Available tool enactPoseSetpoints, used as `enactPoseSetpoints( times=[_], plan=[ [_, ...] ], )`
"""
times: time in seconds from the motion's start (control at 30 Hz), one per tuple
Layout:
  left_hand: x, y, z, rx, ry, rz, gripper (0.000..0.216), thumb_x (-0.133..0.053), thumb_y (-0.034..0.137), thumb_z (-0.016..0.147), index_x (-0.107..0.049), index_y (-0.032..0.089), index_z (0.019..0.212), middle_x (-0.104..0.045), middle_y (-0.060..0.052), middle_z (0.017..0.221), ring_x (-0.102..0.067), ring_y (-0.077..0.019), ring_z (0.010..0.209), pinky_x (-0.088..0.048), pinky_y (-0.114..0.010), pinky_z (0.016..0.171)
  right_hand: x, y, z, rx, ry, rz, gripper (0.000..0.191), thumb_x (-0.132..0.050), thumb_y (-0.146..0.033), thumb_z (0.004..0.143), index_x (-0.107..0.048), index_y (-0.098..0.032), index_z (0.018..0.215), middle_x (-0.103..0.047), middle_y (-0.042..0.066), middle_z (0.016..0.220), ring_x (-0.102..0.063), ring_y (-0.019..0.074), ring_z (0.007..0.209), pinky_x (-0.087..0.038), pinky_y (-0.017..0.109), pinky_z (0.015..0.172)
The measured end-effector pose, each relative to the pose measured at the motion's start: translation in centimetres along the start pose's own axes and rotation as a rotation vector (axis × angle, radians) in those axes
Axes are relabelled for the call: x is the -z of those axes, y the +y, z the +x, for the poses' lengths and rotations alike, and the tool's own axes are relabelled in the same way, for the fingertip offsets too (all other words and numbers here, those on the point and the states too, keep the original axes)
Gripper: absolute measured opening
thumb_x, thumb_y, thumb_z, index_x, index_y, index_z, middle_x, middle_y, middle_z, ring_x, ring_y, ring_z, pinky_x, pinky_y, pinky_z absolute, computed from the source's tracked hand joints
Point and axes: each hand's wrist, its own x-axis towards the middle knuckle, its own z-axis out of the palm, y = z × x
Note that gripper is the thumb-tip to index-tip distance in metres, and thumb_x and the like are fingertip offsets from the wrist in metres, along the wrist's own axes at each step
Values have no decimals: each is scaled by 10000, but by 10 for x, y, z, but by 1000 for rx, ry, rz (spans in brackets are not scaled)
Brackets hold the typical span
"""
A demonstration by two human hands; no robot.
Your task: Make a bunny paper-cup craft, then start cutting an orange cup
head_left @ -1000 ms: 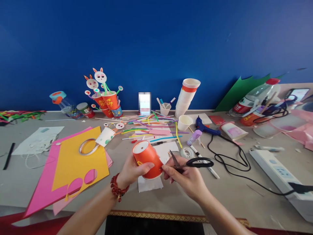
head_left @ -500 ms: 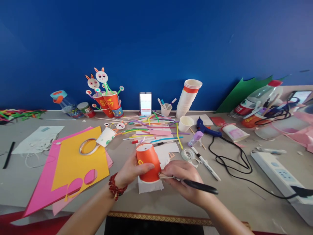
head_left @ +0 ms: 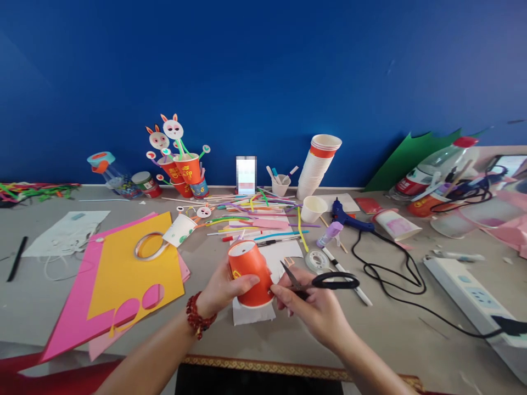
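An orange paper cup [head_left: 254, 263] is upside down, its white base facing up with a small dark hole in it. My left hand [head_left: 225, 289] is closed round the cup's left side, thumb across the front. On the other side, my right hand [head_left: 315, 307] holds black-handled scissors [head_left: 336, 280], blades pointing up and left past the cup. Its thumb and fingertips touch the cup's lower right side, where a small mark or hole shows. Beneath the cup lies a piece of white paper [head_left: 251, 316].
Orange and pink card sheets [head_left: 135, 263] with cut-out circles lie left, a tape roll [head_left: 141, 253] on them. Behind are pipe cleaners and pens [head_left: 263, 211], a cup stack [head_left: 317, 164] and rabbit-faced cups [head_left: 187, 164]. A glue gun [head_left: 349, 219] and power strip [head_left: 469, 285] are right.
The scissors have swung round in my right hand: the blades have come away from the cup and the handle has risen. My left hand keeps its hold on the cup.
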Motion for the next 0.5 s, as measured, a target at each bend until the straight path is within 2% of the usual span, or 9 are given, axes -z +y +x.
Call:
enactPoseSetpoints(
  times=[0.13,0.23,0.37,0.5],
  plan=[
    [0,-2,-1,32,16,36,353,-778,408,708,-672,141,913,-728,-92,876,-664,-235,793,-536,-340,748,6,-5,0,161,-55,-227,328,-572,-406,948,-629,-186,712,-632,19,650,-562,146,602,-415,243,517],
    [-1,0,-1,58,2,30,366,-783,424,708,-669,139,908,-719,-82,849,-655,-217,771,-527,-314,724,10,-12,2,359,-105,-379,314,-542,-335,970,-613,-199,696,-624,14,633,-556,148,599,-405,262,569],
    [-3,5,0,105,-36,18,374,-778,441,717,-663,136,901,-704,-74,829,-633,-194,732,-511,-288,679,15,-14,6,606,-196,-502,236,-473,-197,972,-642,-213,810,-670,41,711,-588,164,632,-426,278,612],
    [-2,7,2,108,-8,75,362,-791,422,707,-660,135,885,-692,-60,831,-613,-179,738,-497,-272,680,20,-7,11,707,-259,-663,248,-471,-164,969,-674,-229,842,-674,56,718,-598,185,665,-433,291,625]
  ],
)
